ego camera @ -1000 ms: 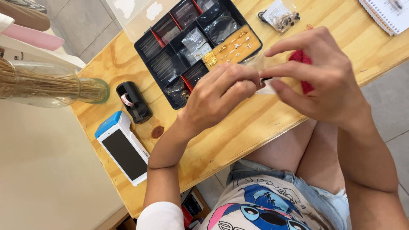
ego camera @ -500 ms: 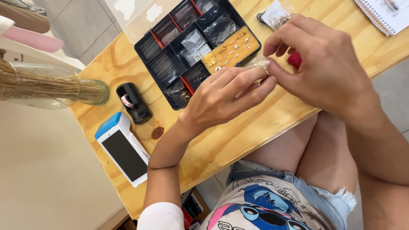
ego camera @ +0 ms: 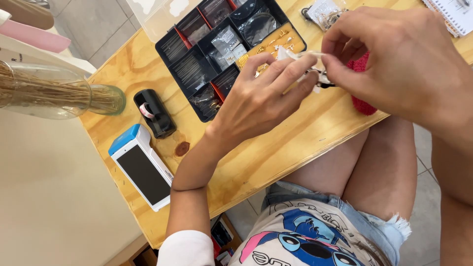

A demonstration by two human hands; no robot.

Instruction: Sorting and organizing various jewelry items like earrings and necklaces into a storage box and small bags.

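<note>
My left hand and my right hand meet over the wooden table and together pinch a small clear plastic bag with something small and dark at its lower end. A red fuzzy item lies on the table under my right hand, mostly hidden by it. Just behind my left hand sits a black compartment organizer filled with small packets and gold-coloured findings.
A black tape dispenser and a white and blue handheld terminal lie at the left. A glass vase of dried stalks lies at the table's left edge. A notebook and a small packet are at the far side.
Both hands have shifted a little toward the organizer while still holding the small bag between them. The fingers have regripped, and the red item now shows less.
</note>
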